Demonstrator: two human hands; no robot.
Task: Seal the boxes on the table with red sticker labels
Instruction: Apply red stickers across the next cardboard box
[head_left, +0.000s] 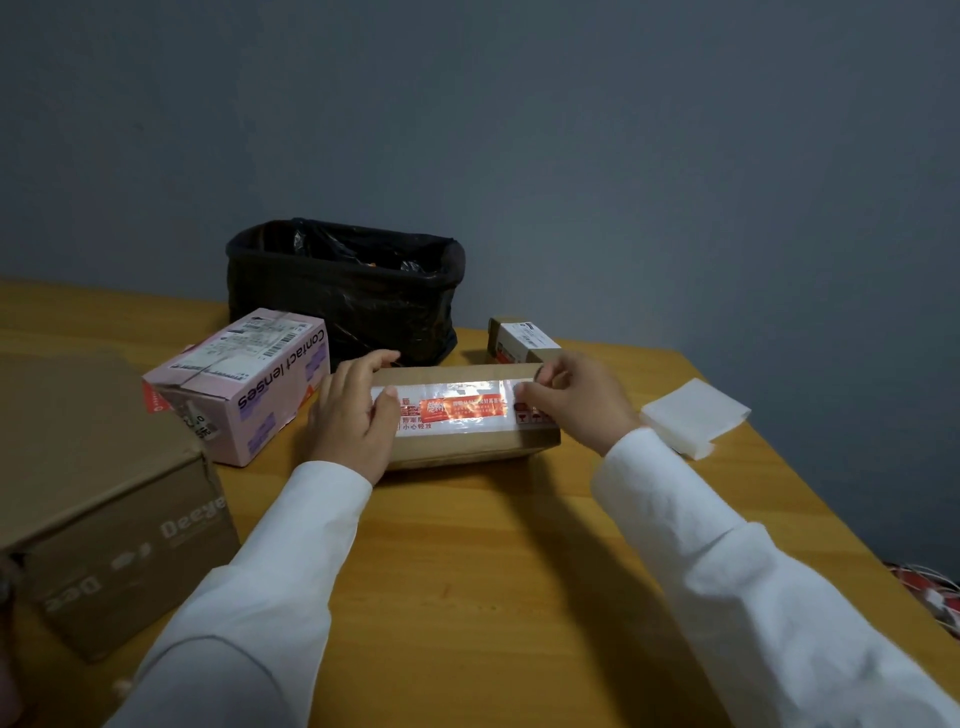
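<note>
Partly under hands: sticker label.

Left hand: fingers straight and spread, palm down, thumb angled toward the right.
Right hand: fingers curled, thumb and fingertips pinched together at its left side.
Arms: both in white sleeves, reaching from near to far, forearms converging.

Glossy red sticker label on matt cardboard box; smooth wooden table.
</note>
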